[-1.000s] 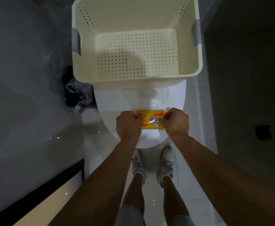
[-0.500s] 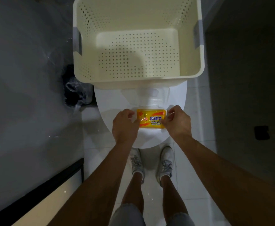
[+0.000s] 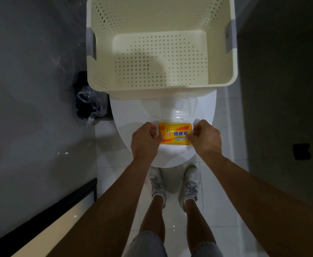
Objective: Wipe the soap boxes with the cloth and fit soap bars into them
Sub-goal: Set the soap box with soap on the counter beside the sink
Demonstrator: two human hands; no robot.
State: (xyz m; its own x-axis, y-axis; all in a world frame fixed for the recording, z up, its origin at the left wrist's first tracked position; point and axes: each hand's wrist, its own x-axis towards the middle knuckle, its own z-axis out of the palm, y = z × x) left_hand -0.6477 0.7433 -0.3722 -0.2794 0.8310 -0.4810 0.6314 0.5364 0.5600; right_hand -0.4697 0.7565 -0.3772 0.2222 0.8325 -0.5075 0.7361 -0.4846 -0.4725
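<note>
Head view, looking straight down. Both hands work at the middle of the frame over a closed white toilet lid [image 3: 137, 127], which serves as the surface.

Left hand [image 3: 144, 141]: curled, fingers pinching the left end of a yellow soap bar [image 3: 173, 133]. Right hand [image 3: 205, 138]: curled likewise, fingers pinching the right end. The bar lies flat between them, wrapper up, with blue Chinese print and "Sulfur Soap" legible.

The bar sits in a clear soap box [image 3: 178, 118]; its pale rim shows along the bar's 12 o'clock edge and at both ends. The box's hinged clear lid [image 3: 172, 106] lies open toward 12 o'clock, flat on the surface. Cannot tell whether the bar is fully seated.

At 12 o'clock of the box: large cream perforated basket [image 3: 100, 52], grey handles on its two sides, its near edge just beyond the open lid.

At 9 o'clock, on the floor beside the toilet: dark bin with plastic liner [image 3: 89, 102].

At 6 o'clock: white sneakers [image 3: 156, 182] on the white tiled floor [image 3: 222, 210].
</note>
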